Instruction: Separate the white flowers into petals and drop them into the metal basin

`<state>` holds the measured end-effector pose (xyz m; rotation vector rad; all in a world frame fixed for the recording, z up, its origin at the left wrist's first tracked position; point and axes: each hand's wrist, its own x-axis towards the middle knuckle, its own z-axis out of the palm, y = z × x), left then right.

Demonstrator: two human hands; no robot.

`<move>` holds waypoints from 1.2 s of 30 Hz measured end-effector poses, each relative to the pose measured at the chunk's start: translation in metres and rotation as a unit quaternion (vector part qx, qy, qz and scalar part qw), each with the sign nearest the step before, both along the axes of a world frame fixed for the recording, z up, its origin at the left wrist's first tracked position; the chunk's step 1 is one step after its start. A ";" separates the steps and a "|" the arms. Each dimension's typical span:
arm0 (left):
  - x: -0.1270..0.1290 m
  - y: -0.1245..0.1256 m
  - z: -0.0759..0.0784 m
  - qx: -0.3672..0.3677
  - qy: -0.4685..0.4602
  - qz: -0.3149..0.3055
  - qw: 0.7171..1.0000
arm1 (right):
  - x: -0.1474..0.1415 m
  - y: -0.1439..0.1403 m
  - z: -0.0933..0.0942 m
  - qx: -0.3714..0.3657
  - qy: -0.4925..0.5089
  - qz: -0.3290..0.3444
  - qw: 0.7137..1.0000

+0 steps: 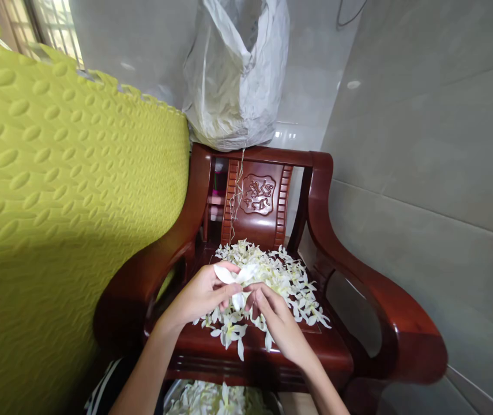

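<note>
My left hand (211, 293) is closed, pinching a white flower (224, 275) with long pale petals between thumb and fingers. Close beside it, my right hand (272, 314) has its thumb and fingers pinched together at the flower's right side; the exact part gripped is hidden. Both hands are above the front of a dark red wooden chair seat (281, 346). Under and behind them, a spread heap of white flowers (272, 271) with yellowish centres covers much of that seat.
A metal basin (170, 397) holding more white flowers stands below the seat's front edge. Curved wooden armrests (402, 334) flank my arms. Behind the carved backrest (257, 196) is a white plastic bag (237, 86). A yellow textured foam mat (77, 173) rises at left; a grey tiled wall (436, 155) is at right.
</note>
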<state>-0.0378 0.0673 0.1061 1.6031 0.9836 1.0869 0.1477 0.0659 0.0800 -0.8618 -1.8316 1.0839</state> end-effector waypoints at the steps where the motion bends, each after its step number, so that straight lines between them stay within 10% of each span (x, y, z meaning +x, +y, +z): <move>1: 0.003 -0.001 -0.002 -0.011 -0.005 -0.016 1.000 | 0.000 0.000 0.000 0.002 0.013 -0.001 1.000; 12: 0.019 -0.023 0.012 0.080 -0.064 -0.024 0.994 | 0.005 -0.006 0.003 0.020 0.175 -0.012 0.984; 18: 0.024 -0.030 0.010 0.096 -0.373 -0.149 0.911 | 0.014 -0.003 0.004 -0.085 0.246 -0.087 0.962; 29: 0.029 -0.035 0.011 0.071 -0.439 -0.204 0.872 | 0.012 -0.001 0.012 -0.108 0.218 -0.031 0.970; 32: 0.031 -0.032 0.009 0.072 -0.398 -0.150 0.902 | 0.013 0.000 0.012 -0.085 0.197 -0.034 0.976; 36: 0.031 -0.022 0.005 0.103 -0.169 0.087 0.976 | 0.019 -0.001 0.012 -0.039 0.097 -0.056 0.993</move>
